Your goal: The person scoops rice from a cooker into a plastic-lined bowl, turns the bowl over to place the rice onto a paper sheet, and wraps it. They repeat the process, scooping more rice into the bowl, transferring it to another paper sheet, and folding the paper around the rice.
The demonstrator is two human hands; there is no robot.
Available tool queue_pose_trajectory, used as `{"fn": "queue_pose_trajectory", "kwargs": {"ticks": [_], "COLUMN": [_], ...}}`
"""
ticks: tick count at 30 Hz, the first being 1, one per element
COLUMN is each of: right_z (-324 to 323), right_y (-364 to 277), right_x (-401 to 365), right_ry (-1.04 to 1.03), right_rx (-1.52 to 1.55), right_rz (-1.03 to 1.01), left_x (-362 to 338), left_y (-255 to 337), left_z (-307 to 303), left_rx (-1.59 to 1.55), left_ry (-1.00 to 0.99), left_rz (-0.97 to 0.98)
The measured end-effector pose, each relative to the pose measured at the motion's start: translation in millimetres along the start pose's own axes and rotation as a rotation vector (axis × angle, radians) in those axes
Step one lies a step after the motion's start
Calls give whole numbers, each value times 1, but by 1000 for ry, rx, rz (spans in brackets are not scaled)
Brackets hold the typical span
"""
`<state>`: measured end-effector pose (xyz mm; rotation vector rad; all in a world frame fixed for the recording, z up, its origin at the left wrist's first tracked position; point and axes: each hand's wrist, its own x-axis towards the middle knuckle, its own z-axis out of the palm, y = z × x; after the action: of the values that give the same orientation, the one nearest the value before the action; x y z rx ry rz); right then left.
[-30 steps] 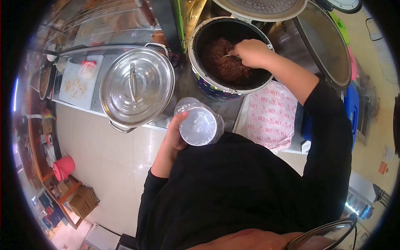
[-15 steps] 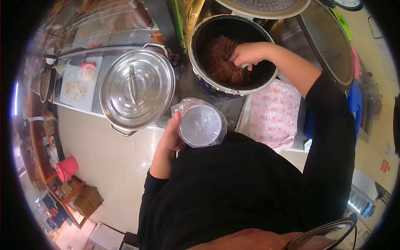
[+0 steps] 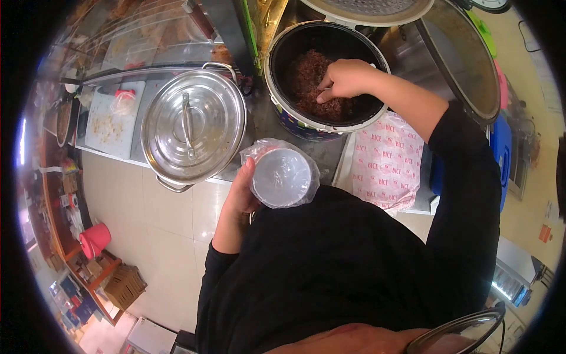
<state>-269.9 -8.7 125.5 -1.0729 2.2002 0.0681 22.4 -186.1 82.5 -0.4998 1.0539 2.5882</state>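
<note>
My left hand (image 3: 242, 190) is closed on the side of a round bowl (image 3: 282, 177) lined with clear plastic film, which bunches over the rim. No food shows in the bowl. Inside the open rice cooker (image 3: 275, 97), my right hand (image 3: 346, 79) is closed just above dark reddish-brown cooked rice (image 3: 312, 74). A thin pale edge shows between its fingertips, too small to name. The cooker's raised lid (image 3: 377, 8) stands at the back.
Left of the cooker is a lidded steel pot (image 3: 203, 127). Printed pink-and-white paper (image 3: 387, 162) lies right of the bowl. A white cutting board (image 3: 112, 127) with crumbs sits farther left. Behind my right arm leans a large metal lid (image 3: 466, 65).
My right hand has shifted slightly left within the cooker, and its fingers have turned so the fingertips point left. The left hand and bowl have hardly moved.
</note>
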Motion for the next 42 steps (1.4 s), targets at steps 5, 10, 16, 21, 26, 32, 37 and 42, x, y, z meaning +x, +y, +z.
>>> {"fn": "queue_pose_trajectory", "kwargs": {"ticks": [5, 10, 16, 21, 26, 32, 37, 42], "right_z": [4, -3, -29, -73, -101, -72, -74, -24], "right_y": [12, 27, 42, 33, 3, -26, -2, 18], "right_x": [5, 2, -17, -65, -103, -106, -79, 12], "right_ry": [-116, -130, 17, 211, 335, 818, 769, 582], "right_rx": [138, 310, 538, 649, 582, 130, -110, -324], "right_rz": [-107, -84, -84, -93, -153, -320, 33, 93], "left_x": [-3, -5, 14, 33, 69, 91, 76, 44], "left_y": [-4, 15, 48, 69, 66, 68, 63, 55], "left_z": [-2, 1, 59, 81, 107, 109, 84, 57], "left_rx": [-175, -140, -17, 56, -19, -130, -43, -66], "left_ry": [20, -88, 118, 11, -27, -51, 111, 247], "left_rz": [14, 95, 198, 116, 147, 240, 343, 458]}}
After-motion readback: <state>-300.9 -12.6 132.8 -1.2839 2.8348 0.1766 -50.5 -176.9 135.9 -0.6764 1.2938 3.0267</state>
